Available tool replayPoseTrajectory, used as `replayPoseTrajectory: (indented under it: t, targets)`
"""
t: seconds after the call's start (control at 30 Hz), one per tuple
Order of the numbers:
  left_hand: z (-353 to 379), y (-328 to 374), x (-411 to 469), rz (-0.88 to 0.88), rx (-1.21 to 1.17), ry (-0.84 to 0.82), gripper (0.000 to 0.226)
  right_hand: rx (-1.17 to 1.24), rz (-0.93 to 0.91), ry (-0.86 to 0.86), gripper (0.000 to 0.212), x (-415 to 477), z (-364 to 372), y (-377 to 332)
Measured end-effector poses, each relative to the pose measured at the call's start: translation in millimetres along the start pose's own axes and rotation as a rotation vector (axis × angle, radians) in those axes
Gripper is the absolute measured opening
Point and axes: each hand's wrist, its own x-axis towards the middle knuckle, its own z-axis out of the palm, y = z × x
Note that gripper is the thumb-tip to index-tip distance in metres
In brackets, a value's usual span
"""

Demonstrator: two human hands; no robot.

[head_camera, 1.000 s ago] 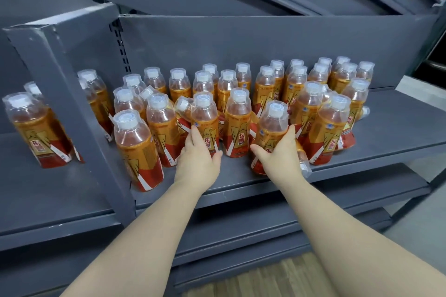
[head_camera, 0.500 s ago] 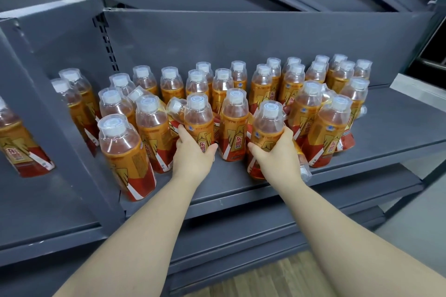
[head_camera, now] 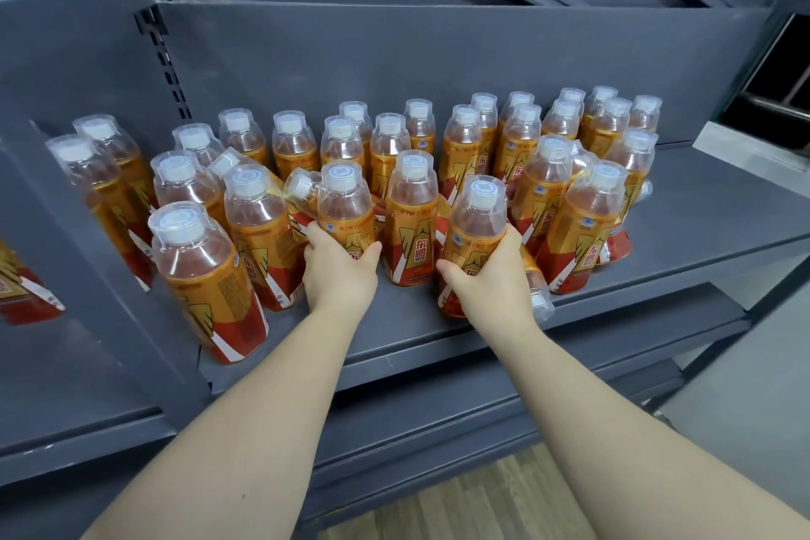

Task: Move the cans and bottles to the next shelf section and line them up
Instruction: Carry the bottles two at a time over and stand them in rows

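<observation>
We locate the bottle group (head_camera: 570, 171) on the grey shelf (head_camera: 710, 224), to the right of the upright divider (head_camera: 79, 241). Every bottle carries an orange-and-red label and a white cap under a clear sleeve. Most stand upright in loose rows between the back panel (head_camera: 394, 53) and the front edge.

The left hand (head_camera: 339, 272) grips the left front bottle (head_camera: 345, 206) around its lower body, with the thumb on the right side and the fingers curled round the left. The hand covers the base, so we cannot tell whether it rests on the shelf.

The right hand (head_camera: 491, 283) grips the right front bottle (head_camera: 475, 228) in the same manner, with the thumb on the left side and the fingers wrapped round the right. Its base sits near the front edge.

We note the middle bottle (head_camera: 412, 224) upright between the two gripped bottles, just beside both. A fallen bottle (head_camera: 538, 298) lies on its side just beside the right hand. A tilted bottle (head_camera: 302, 191) leans behind the left front bottle. The corner bottle (head_camera: 206, 276) stands near the divider at the front.

Left of the divider, in the adjacent section, we see two bottles (head_camera: 101, 180) standing and a partial bottle (head_camera: 22, 289) at the frame edge. A wooden floor (head_camera: 482, 495) shows below.
</observation>
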Motion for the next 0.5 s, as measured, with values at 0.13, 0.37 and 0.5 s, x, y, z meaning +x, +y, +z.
replayPoseTrajectory:
  t: [0.13, 0.37, 0.5]
  targets:
    - [-3.7, 0.5, -10.4, 0.031, 0.011, -0.004, 0.079, 0.009, -0.009, -0.006, 0.084, 0.1, -2.4, -1.4]
    - [-13.2, -5.9, -29.8, 0.080, 0.016, -0.006, 0.074, 0.028, -0.060, -0.022, 0.076, -13.9, -8.6, -8.1]
    - [-22.1, -8.3, -44.4, 0.088, 0.045, -0.003, 0.074, 0.020, -0.084, -0.048, 0.074, -28.7, -11.7, -11.3]
